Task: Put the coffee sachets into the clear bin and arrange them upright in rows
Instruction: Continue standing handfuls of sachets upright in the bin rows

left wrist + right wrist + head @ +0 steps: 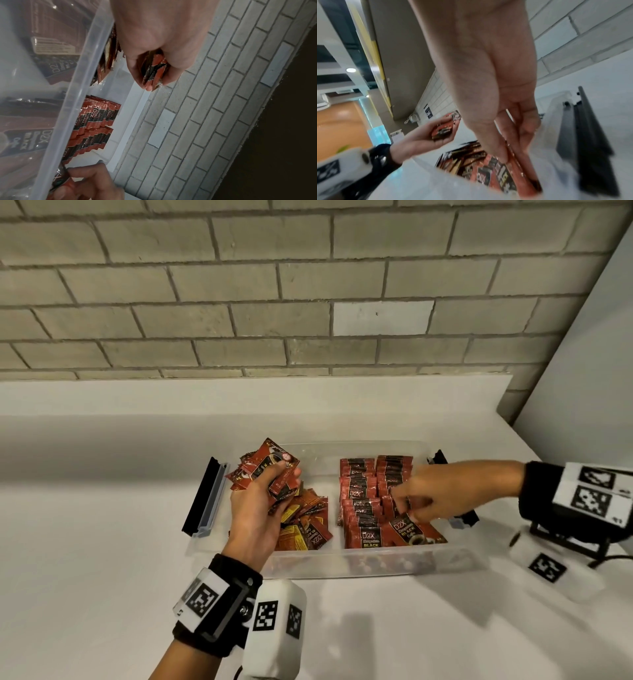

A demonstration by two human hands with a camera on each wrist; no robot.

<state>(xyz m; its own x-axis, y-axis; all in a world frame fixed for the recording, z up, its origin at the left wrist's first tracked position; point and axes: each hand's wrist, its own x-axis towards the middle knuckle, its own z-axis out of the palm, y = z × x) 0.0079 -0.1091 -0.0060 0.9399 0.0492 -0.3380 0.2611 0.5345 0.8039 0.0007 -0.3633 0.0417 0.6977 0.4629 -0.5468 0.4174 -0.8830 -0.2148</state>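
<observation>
Left hand (255, 517), lowest in the head frame, is clenched around a fanned bunch of sachets (270, 470), raised over the left end of the clear bin (342, 568) at frame centre. Beneath it a loose heap of sachets (301, 523) lies flat and jumbled in the bin. Upright rows of sachets (375, 484) fill the bin's right half, right of centre. Right hand (430, 494) reaches in from the right edge, fingers down among those rows; it seems to pinch one tilted sachet (407, 530) at the near row, though the wrist view is blurred. Black latches (202, 496) flank the bin on the white counter (102, 542). Grey brick wall (239, 285) fills the upper frame.
</observation>
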